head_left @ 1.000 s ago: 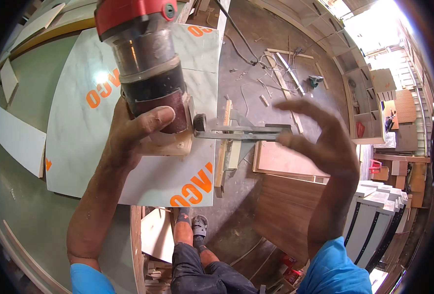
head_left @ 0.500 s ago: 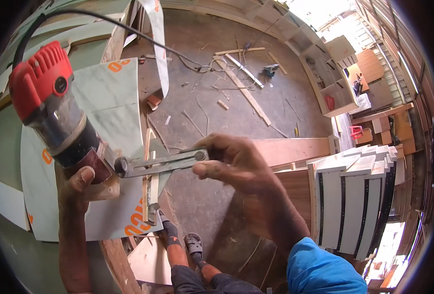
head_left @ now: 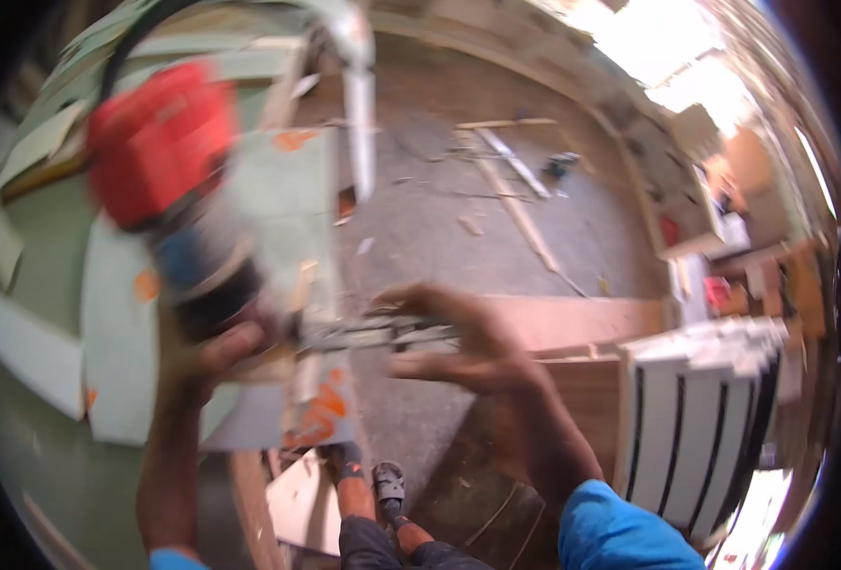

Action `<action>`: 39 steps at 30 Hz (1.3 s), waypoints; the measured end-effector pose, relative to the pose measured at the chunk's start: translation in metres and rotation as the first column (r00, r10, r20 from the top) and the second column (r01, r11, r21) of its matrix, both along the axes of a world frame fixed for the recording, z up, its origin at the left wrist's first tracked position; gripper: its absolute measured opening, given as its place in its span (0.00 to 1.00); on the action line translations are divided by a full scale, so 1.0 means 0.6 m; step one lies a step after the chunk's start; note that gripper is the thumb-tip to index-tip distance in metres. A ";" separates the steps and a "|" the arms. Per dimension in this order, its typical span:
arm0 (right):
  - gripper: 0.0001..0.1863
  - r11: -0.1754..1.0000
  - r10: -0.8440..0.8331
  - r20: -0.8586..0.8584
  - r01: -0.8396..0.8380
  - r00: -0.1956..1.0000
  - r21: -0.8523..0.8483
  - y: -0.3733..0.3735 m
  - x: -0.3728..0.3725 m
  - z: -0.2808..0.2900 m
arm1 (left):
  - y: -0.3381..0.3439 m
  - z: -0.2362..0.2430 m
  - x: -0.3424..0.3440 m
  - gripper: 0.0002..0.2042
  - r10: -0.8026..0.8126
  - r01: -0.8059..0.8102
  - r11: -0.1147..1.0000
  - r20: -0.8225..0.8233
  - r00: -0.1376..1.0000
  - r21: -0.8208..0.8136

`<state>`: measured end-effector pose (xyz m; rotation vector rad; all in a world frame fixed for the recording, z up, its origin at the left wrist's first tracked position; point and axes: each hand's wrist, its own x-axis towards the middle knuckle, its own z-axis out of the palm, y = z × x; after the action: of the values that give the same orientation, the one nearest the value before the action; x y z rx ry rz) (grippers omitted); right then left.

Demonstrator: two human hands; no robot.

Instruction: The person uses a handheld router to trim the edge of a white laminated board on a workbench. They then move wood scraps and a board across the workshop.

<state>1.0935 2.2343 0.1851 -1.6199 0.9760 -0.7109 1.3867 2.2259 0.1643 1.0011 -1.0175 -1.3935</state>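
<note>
My left hand (head_left: 226, 353) is wrapped round the lower end of a router (head_left: 216, 285) with a red motor housing (head_left: 162, 142) and a dark lower body. The tool is tilted and smeared by motion. From its base a slotted metal guide arm (head_left: 359, 336) sticks out to the right. Around the arm's far end is my right hand (head_left: 473, 347), its thumb below the metal and its forefinger above, with gaps visible on both sides. Behind the router lies a pale sheet (head_left: 283, 204) with orange print, and thin wooden strips (head_left: 305, 380) run by its edge.
A black cable (head_left: 140, 38) rises from the router. Wooden strips (head_left: 516, 214) and a small power tool (head_left: 561, 164) lie on the floor. Stacked white panels (head_left: 656, 427) with dark edges stand at the right, beside a long board (head_left: 573, 321). Cabinet frames (head_left: 630, 142) line the back.
The router and both hands have shifted right in view. My right thumb and forefinger have spread from their grip on the guide arm, whose end now sits deeper between them.
</note>
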 end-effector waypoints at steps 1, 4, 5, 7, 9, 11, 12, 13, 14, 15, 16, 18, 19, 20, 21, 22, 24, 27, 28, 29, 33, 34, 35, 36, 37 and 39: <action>0.43 0.994 0.030 0.224 -0.051 0.974 0.092 -0.003 -0.014 -0.003 | -0.012 -0.005 0.016 0.29 -0.134 0.134 0.991 0.031 0.991 -0.006; 0.47 0.914 -0.386 0.777 0.095 0.497 0.394 0.018 -0.024 -0.085 | -0.018 0.034 0.000 0.37 -0.128 0.128 0.992 -0.055 0.990 0.006; 0.45 0.831 -0.550 0.704 0.207 0.449 0.517 0.027 -0.029 -0.111 | -0.025 0.029 -0.004 0.40 -0.113 0.109 0.993 -0.087 0.990 -0.050; 0.38 0.806 -0.542 0.442 0.294 0.715 0.513 0.039 -0.012 -0.204 | -0.018 0.039 0.008 0.44 -0.114 0.108 0.992 -0.091 0.989 -0.067; 0.35 0.837 -0.485 0.503 0.213 0.716 0.504 0.054 0.061 -0.236 | 0.000 0.043 0.019 0.46 -0.097 0.091 0.994 -0.107 0.989 -0.057; 0.32 0.819 -0.503 0.480 0.219 0.719 0.530 0.054 0.111 -0.216 | 0.001 0.033 0.010 0.47 -0.091 0.080 0.993 -0.133 0.987 -0.086; 0.30 0.826 -0.486 0.456 0.221 0.745 0.519 0.052 0.136 -0.209 | 0.007 0.034 0.015 0.47 -0.082 0.076 0.993 -0.056 0.995 -0.095; 0.29 0.832 -0.482 0.418 0.251 0.770 0.495 0.050 0.150 -0.193 | 0.006 0.034 0.013 0.48 -0.096 0.095 0.989 -0.001 0.995 -0.114; 0.29 0.839 -0.474 0.386 0.273 0.791 0.472 0.047 0.166 -0.178 | 0.005 0.036 0.010 0.48 -0.093 0.092 0.989 -0.002 0.996 -0.115; 0.28 0.849 -0.484 0.437 0.286 0.758 0.444 0.046 0.179 -0.172 | 0.003 0.037 0.008 0.48 -0.101 0.099 0.986 -0.008 0.995 -0.137; 0.28 0.851 -0.488 0.451 0.294 0.747 0.434 0.041 0.182 -0.172 | 0.003 0.035 0.005 0.49 -0.109 0.105 0.982 -0.016 0.994 -0.157; 0.28 0.850 -0.491 0.452 0.297 0.744 0.435 0.037 0.190 -0.179 | 0.002 0.036 0.005 0.49 -0.098 0.099 0.981 0.011 0.995 -0.164; 0.28 0.848 -0.492 0.450 0.293 0.745 0.442 0.039 0.194 -0.189 | 0.005 0.035 0.008 0.48 -0.089 0.096 0.982 0.047 0.995 -0.165; 0.28 0.845 -0.491 0.449 0.283 0.747 0.453 0.043 0.198 -0.199 | 0.007 0.033 0.008 0.48 -0.082 0.089 0.984 0.051 0.995 -0.156; 0.28 0.839 -0.497 0.443 0.283 0.746 0.465 0.049 0.196 -0.208 | 0.007 0.030 0.002 0.49 -0.074 0.075 0.982 0.015 0.997 -0.176; 0.28 0.830 -0.505 0.437 0.280 0.745 0.482 0.058 0.193 -0.220 | 0.006 0.026 -0.003 0.49 -0.066 0.063 0.980 -0.009 0.998 -0.187; 0.27 0.813 -0.510 0.437 0.250 0.741 0.526 0.076 0.190 -0.241 | 0.006 0.015 -0.008 0.49 -0.058 0.069 0.983 0.066 0.996 -0.167; 0.27 0.792 -0.503 0.429 0.201 0.751 0.576 0.086 0.205 -0.271 | 0.008 0.001 -0.011 0.50 -0.063 0.087 0.981 0.140 0.988 -0.172; 0.27 0.784 -0.512 0.414 0.211 0.753 0.584 0.084 0.215 -0.277 | 0.001 0.005 -0.014 0.50 -0.070 0.097 0.978 0.147 0.987 -0.183; 0.27 0.782 -0.515 0.398 0.225 0.760 0.581 0.082 0.229 -0.284 | 0.001 0.007 -0.016 0.50 -0.081 0.106 0.977 0.137 0.987 -0.186; 0.27 0.786 -0.556 0.335 0.349 0.761 0.511 0.077 0.290 -0.309 | 0.008 0.007 -0.008 0.49 -0.077 0.081 0.982 0.031 0.997 -0.170; 0.27 0.788 -0.558 0.319 0.368 0.766 0.494 0.079 0.292 -0.307 | 0.010 0.004 -0.005 0.49 -0.069 0.072 0.986 0.031 0.997 -0.152; 0.27 0.788 -0.565 0.303 0.394 0.767 0.473 0.080 0.292 -0.302 | 0.008 0.001 -0.002 0.49 -0.068 0.072 0.986 0.031 0.997 -0.149; 0.27 0.795 -0.566 0.274 0.427 0.778 0.430 0.076 0.294 -0.301 | 0.004 -0.003 0.001 0.49 -0.042 0.055 0.982 0.076 0.996 -0.179; 0.27 0.809 -0.559 0.224 0.465 0.799 0.360 0.070 0.292 -0.295 | -0.001 0.000 -0.001 0.49 -0.020 0.042 0.976 0.107 0.994 -0.212; 0.27 0.835 -0.536 0.126 0.503 0.835 0.222 0.060 0.281 -0.305 | -0.003 0.007 0.001 0.48 -0.015 0.038 0.974 0.104 0.994 -0.225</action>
<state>1.2623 2.2702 0.0021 -1.1026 1.3235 -1.0877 1.3871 2.2240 0.1687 0.8980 -1.2401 -1.2253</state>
